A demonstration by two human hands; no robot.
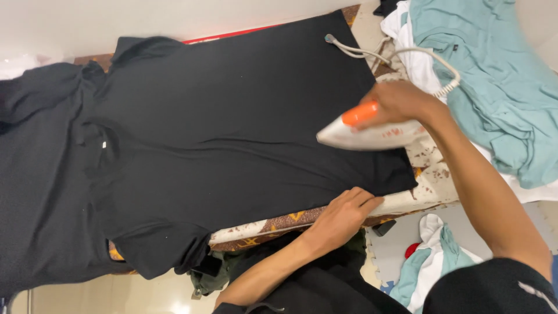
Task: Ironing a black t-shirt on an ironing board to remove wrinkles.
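While the right hand (401,102) closes around the orange handle of a white iron (372,132), the iron rests on the right part of the black shirt (232,116). This shirt lies flat on the ironing board (273,224). The left hand (340,218) is open, pressing the near hem. A teal garment (494,70) lies far right.

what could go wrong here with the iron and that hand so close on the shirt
The left hand presses the hem of the black shirt just below the iron; a pass toward it could burn the fingers. The cord loops across the teal clothes and might snag, jerking the right hand.
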